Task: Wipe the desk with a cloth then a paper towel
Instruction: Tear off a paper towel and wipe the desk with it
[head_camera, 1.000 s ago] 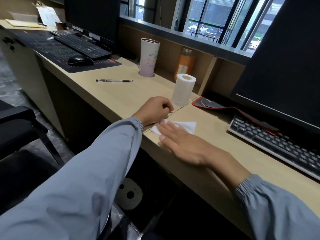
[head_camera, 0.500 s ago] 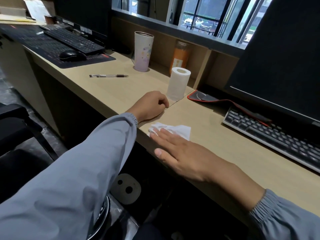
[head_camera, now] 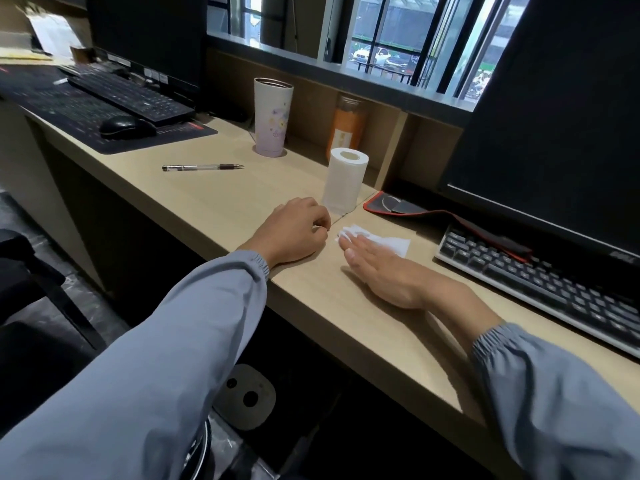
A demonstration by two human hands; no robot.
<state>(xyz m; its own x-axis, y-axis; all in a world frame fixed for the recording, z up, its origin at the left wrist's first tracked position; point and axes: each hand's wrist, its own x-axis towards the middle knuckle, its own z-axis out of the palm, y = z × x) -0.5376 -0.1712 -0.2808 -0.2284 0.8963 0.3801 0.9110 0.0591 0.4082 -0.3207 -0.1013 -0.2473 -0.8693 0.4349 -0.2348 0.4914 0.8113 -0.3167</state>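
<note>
The fingers (head_camera: pixel 320 220) of the left hand (head_camera: pixel 294 232) are clenched into a loose fist that holds nothing I can see. The fist rests on the pale wood table (head_camera: pixel 214 199), close to its front edge. The fingers (head_camera: pixel 360 244) of the right hand (head_camera: pixel 384 268) lie straight and released, pressed flat on a crumpled white paper towel (head_camera: pixel 391 242). The towel sits on the table just at three o'clock of the left fist, apart from it, and its far corner shows past the fingertips. Both arms wear grey-blue sleeves. Across the view from nine o'clock, a dark desk mat (head_camera: pixel 69 112) carries a black keyboard (head_camera: pixel 131 95) and a black mouse (head_camera: pixel 126 126) in front of a dark monitor (head_camera: pixel 149 36). Next comes a pen (head_camera: pixel 202 167) lying flat on the bare wood, at eleven o'clock of the left hand and well apart from it. Beyond the pen, an upright pale tumbler (head_camera: pixel 273 121) with a flower print stands near the back panel. A white paper roll (head_camera: pixel 344 180) stands on end just at one o'clock of the left fist, and an orange bottle (head_camera: pixel 348 128) stands behind it in a recess. At two o'clock of the right hand a red-edged mat (head_camera: pixel 398 206) runs under a second black keyboard (head_camera: pixel 540 282), which lies at three o'clock of that hand below a large dark screen (head_camera: pixel 561 116).
</note>
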